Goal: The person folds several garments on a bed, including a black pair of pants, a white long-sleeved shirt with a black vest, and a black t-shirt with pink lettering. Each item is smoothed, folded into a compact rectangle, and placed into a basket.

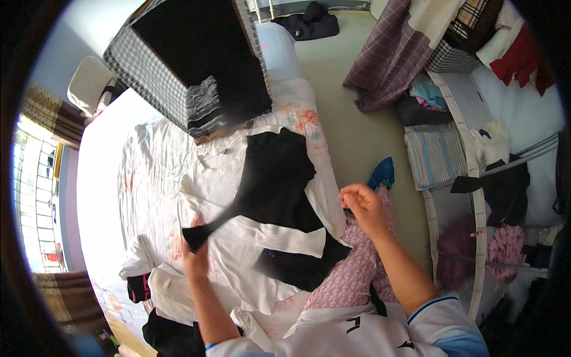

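My left hand [195,256] grips the end of a black sleeve, part of a black garment [281,178] spread on the bed. Beneath and around that garment lies a white long-sleeved top [214,178]; a white sleeve crosses over the black cloth's lower part. My right hand [362,203] is raised above my lap at the bed's right edge, fingers loosely curled, with no cloth in it that I can see. Beyond the garments stands an open houndstooth storage box [151,76] with a black interior and folded grey and black clothes [205,105] inside.
White clothes [171,290] and black clothes [171,334] lie in heaps on the bed [100,187] at the lower left. On the right, an open wardrobe [478,250] holds a folded striped cloth [436,156] and other garments. A checked purple curtain [386,58] hangs nearby.
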`<action>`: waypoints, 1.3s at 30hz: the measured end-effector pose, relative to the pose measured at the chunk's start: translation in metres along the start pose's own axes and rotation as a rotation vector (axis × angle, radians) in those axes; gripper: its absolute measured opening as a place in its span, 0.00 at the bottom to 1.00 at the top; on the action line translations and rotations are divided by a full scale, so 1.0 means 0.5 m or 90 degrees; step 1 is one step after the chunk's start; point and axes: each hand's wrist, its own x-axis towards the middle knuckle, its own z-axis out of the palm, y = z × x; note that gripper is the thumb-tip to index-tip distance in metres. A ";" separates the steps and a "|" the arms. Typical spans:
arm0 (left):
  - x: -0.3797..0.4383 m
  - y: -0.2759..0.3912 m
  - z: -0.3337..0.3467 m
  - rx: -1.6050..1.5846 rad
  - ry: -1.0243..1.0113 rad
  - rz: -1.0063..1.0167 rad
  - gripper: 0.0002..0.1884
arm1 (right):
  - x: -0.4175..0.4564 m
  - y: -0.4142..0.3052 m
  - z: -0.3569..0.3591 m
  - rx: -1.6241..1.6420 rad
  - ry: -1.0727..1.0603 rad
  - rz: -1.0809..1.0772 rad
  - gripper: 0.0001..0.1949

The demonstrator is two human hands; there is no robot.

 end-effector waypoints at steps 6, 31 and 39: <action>-0.166 -0.173 -0.135 -0.122 0.012 -0.268 0.19 | -0.008 0.148 0.136 -0.260 -0.159 0.027 0.09; -0.147 -0.113 -0.017 0.742 0.050 0.237 0.16 | 0.064 0.127 0.242 -0.465 -0.095 -0.317 0.13; -0.134 -0.209 0.029 0.908 -0.058 0.153 0.28 | 0.148 0.178 0.200 -0.786 -0.146 -0.277 0.33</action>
